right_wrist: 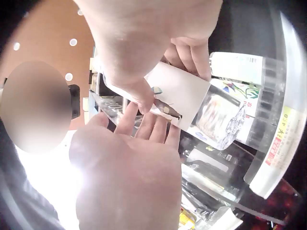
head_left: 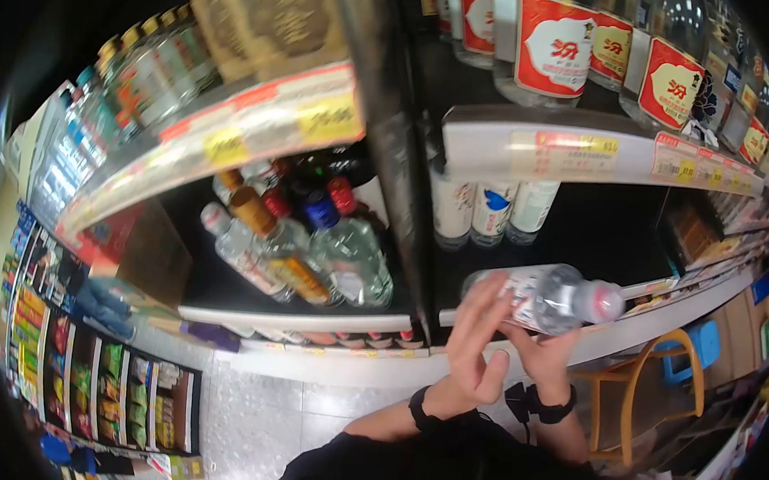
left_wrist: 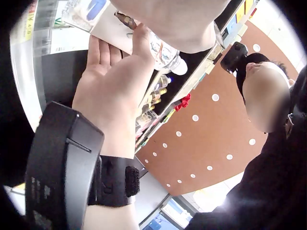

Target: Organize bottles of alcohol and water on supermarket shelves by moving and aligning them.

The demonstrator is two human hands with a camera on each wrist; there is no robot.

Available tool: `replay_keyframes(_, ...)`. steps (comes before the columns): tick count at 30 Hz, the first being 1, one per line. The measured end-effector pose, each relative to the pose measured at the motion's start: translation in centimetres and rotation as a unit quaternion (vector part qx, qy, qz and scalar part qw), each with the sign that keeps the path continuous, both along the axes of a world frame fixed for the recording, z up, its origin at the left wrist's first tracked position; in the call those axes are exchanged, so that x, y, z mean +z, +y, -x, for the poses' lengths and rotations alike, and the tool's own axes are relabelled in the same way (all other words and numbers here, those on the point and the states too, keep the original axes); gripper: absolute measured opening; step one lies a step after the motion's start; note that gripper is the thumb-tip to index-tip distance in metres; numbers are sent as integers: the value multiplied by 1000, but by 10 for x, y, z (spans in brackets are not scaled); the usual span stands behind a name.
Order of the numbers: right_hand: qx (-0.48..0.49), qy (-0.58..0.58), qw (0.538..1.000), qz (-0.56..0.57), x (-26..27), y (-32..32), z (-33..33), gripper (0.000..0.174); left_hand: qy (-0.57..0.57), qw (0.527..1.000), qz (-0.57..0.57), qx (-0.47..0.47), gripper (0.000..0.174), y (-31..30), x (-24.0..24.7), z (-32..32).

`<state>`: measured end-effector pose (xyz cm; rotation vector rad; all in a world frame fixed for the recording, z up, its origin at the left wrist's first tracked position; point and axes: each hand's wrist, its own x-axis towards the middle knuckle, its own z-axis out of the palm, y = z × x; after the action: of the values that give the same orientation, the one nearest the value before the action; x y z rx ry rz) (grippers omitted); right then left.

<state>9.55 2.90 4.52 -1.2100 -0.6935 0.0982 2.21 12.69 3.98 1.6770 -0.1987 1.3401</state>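
Observation:
A clear bottle (head_left: 557,299) with a white label and pale cap lies on its side in front of the lower shelf. My right hand (head_left: 546,360) grips it from below, and in the left wrist view the right hand (left_wrist: 112,86) has its thumb on the label's side and its fingers beneath. My left hand (head_left: 475,342) touches the label with nearly straight fingers, its thumb standing off. In the right wrist view the left hand (right_wrist: 129,167) lies along the white label (right_wrist: 177,91), below the right hand (right_wrist: 139,43). The cap (left_wrist: 180,67) points away from both hands.
Three white-labelled bottles (head_left: 492,211) stand deeper on the same shelf. Several bottles (head_left: 300,248) stand left of the black upright (head_left: 390,152). Red-labelled bottles (head_left: 555,48) fill the shelf above, over its price rail (head_left: 583,155). A wooden chair (head_left: 631,387) is at the lower right.

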Motion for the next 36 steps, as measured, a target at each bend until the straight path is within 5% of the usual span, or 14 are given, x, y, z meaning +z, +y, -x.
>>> replay_keyframes(9, 25, -92, 992, -85, -40, -35, 84, 89, 77, 992, -5, 98, 49, -15, -8, 114)
replay_keyframes(14, 134, -71, 987, -54, -31, 8, 135, 90, 50, 984, 17, 171, 49, 6, -3, 172)
replay_keyframes(16, 121, -282, 951, 34, -30, 32, 148, 89, 60, 973, -8, 224, 58, 22, -4, 193)
replay_keyframes(17, 182, -113, 977, -17, -26, 45, 161, 88, 59, 967, -7, 248, 58, 33, -7, 203)
replay_keyframes(20, 266, -13, 964, -23, -19, 95, 195, 88, 49, 965, 10, 256, 63, 69, -20, 231)
replay_keyframes(23, 162, -132, 977, -48, -23, 159, 224, 61, 61, 945, 29, 319, 73, 121, -29, 259)
replay_keyframes(25, 82, -248, 965, -17, -40, 206, 234, 53, 75, 949, 37, 304, 71, 162, -32, 279)
replay_keyframes(32, 39, -190, 980, 46, -19, 314, 278, 63, 216, 956, 113, 165, 60, 280, 10, 327)
replay_keyframes(34, -10, -191, 980, 62, -16, 329, 281, 69, 242, 957, 98, 126, 69, 302, -7, 327)
replay_keyframes(36, -37, -185, 981, 56, -9, 342, 282, 69, 207, 943, 260, 2, 87, 307, -20, 323)
